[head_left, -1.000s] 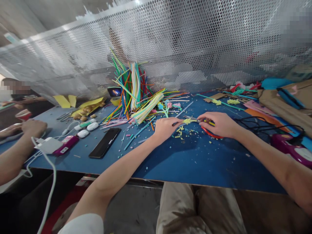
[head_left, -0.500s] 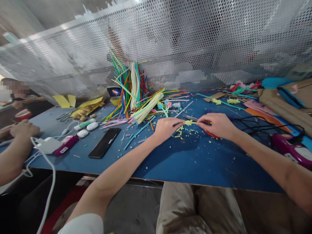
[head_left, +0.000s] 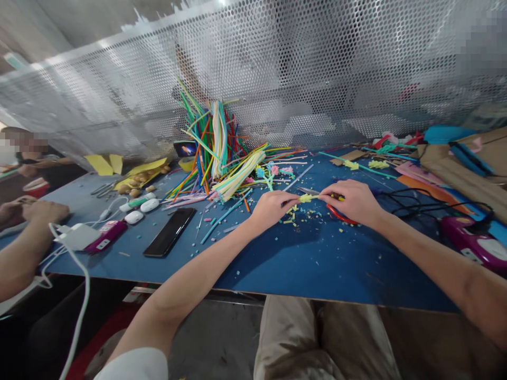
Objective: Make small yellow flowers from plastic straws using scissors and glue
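Between my two hands is a small yellow flower shape of fuzzy pipe cleaner (head_left: pixel 306 198). My left hand (head_left: pixel 271 207) pinches its left end with thumb and fingers. At its right end my right hand (head_left: pixel 346 198) is closed in a pinch too. Beneath the right hand lie scissors with red handles (head_left: pixel 341 215), partly covered by the fingers; their metal blades show behind the flower. Small yellow and blue clippings (head_left: pixel 297 215) are scattered on the blue table (head_left: pixel 293 264) just below. A little pipe cleaner plant with pink and blue blooms (head_left: pixel 273 174) lies behind my left hand.
A large bundle of coloured pipe cleaners (head_left: pixel 217 140) stands before the perforated metal screen (head_left: pixel 317 68). To the left are a black phone (head_left: pixel 170 232), a white charger (head_left: pixel 77 236) and another person's hands (head_left: pixel 43 211). Yellow flower pieces (head_left: pixel 379 164), black cables (head_left: pixel 412 201) and a purple power strip (head_left: pixel 471 240) lie right.
My right hand has shifted slightly up and left, and more of the red scissor handles shows. The other person's hands at the left have moved a little. My left hand has barely moved.
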`<action>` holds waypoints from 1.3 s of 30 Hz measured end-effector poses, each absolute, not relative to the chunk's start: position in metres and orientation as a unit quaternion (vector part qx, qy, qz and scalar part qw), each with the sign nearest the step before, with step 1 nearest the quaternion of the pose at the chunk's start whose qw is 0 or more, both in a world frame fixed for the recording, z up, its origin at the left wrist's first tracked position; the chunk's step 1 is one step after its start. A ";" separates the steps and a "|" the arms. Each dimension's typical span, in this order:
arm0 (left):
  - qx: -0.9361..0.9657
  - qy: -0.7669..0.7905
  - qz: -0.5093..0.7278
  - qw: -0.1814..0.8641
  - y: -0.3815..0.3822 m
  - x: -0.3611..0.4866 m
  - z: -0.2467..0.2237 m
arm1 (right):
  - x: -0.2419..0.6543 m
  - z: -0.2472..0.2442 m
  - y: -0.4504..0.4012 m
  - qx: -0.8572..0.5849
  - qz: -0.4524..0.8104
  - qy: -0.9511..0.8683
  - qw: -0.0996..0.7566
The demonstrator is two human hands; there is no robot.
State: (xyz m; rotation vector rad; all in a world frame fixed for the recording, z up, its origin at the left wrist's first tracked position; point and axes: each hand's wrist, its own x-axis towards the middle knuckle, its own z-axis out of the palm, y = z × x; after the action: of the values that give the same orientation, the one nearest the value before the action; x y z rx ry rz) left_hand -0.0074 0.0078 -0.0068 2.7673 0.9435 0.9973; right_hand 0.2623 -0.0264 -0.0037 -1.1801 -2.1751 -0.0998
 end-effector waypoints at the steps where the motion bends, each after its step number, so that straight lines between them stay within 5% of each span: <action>1: 0.892 0.313 0.325 0.030 0.008 -0.007 -0.007 | 0.261 -0.004 -0.027 -0.455 -0.031 -0.827 0.328; 12: 0.830 0.433 0.351 -0.006 0.002 -0.008 -0.001 | 0.254 -0.004 -0.031 -0.528 -0.024 -0.779 0.338; 28: 0.805 0.455 0.380 -0.018 0.000 -0.007 0.001 | 0.231 -0.023 -0.034 -0.376 -0.060 -0.912 0.153; 39: 0.807 0.451 0.380 -0.019 0.001 -0.006 -0.001 | 0.231 -0.023 -0.036 -0.362 -0.058 -0.918 0.148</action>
State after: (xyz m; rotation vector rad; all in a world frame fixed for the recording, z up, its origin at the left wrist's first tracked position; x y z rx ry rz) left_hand -0.0065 0.0008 -0.0009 2.5665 1.4348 1.2092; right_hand 0.2310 -0.0356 -0.0227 -1.0419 -2.6423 -0.1677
